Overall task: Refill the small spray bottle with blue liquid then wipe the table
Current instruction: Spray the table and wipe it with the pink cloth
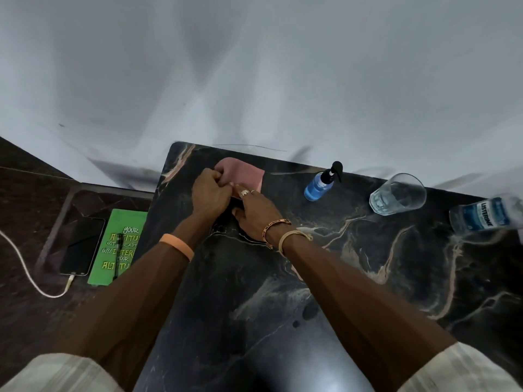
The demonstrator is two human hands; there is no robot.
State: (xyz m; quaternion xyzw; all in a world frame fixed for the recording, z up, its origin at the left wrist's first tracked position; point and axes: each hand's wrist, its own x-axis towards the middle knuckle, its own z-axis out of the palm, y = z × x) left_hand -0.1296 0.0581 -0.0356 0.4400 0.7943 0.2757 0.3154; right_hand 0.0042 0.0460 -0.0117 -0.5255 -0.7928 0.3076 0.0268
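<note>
A pink cloth (245,173) lies on the black marble table (353,278) near its far left corner. My left hand (209,193) is closed on the cloth's near edge. My right hand (254,210) lies right beside it, fingers on the same edge of the cloth. The small spray bottle (321,183) with a black pump top stands to the right of the cloth, holding blue liquid. A clear glass (397,193) stands further right, and a large Listerine bottle (486,215) lies at the right edge of the view.
A lower side table at the left carries a black phone (82,246) on a white charging cable (28,270), and a green notebook (120,247) with a pen on it. A white wall runs behind the table.
</note>
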